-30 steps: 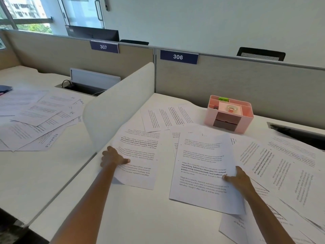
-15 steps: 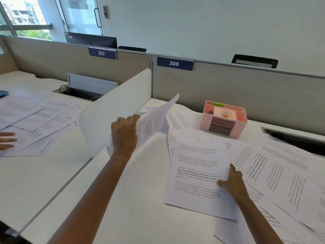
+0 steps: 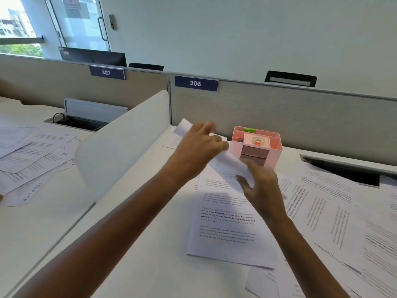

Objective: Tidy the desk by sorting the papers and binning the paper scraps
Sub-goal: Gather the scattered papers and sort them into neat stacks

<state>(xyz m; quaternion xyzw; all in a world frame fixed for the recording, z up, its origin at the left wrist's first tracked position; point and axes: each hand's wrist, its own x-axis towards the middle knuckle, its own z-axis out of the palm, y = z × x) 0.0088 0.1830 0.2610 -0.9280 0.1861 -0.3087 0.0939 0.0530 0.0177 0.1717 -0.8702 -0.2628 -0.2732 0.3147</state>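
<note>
A printed white sheet [image 3: 227, 166] is held in the air above the desk, curled and blurred. My left hand [image 3: 198, 147] grips its upper left part. My right hand [image 3: 261, 183] holds its lower right edge, fingers spread under it. Below them a printed page [image 3: 225, 222] lies flat on the white desk [image 3: 139, 244]. Several more printed pages [image 3: 335, 211] overlap across the right half of the desk. No paper scraps or bin can be made out.
A pink desk organiser [image 3: 256, 145] with tape stands just behind the held sheet. A white curved divider [image 3: 120, 138] separates the left desk, where more papers [image 3: 32, 160] lie. Grey partitions labelled 307 and 306 close the back. A cable slot [image 3: 343, 171] opens at right.
My left hand lifted the left sheet off the desk and carried it right, above the middle page. My right hand left that page and rose to take hold of the sheet.
</note>
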